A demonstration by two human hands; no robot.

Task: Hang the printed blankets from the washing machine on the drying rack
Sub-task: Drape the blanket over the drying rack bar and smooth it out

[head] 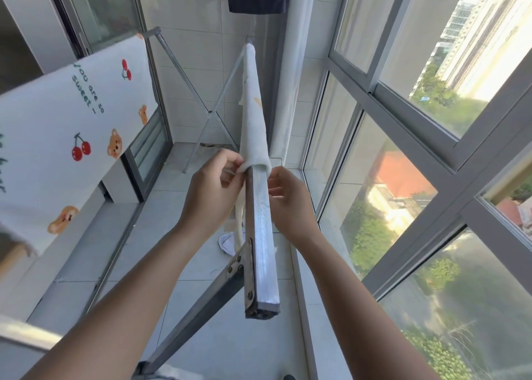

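Window frame crowds the rail's right side.

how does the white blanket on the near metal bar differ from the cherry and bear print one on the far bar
The white blanket on the near square metal bar is seen edge-on, its print barely showing; the cherry-and-bear print blanket on the far bar hangs spread, print facing the camera. The left hand pinches the near one's edge with the right hand beside it; the far one is untouched. Both drape over rack bars.

The printed blanket draped over the drying rack's far-left bar carries dark handwritten-style lettering reading "you are so sweet !", set just beside its printed cherries; more lettering shows at that blanket's left edge, cut off and unreadable
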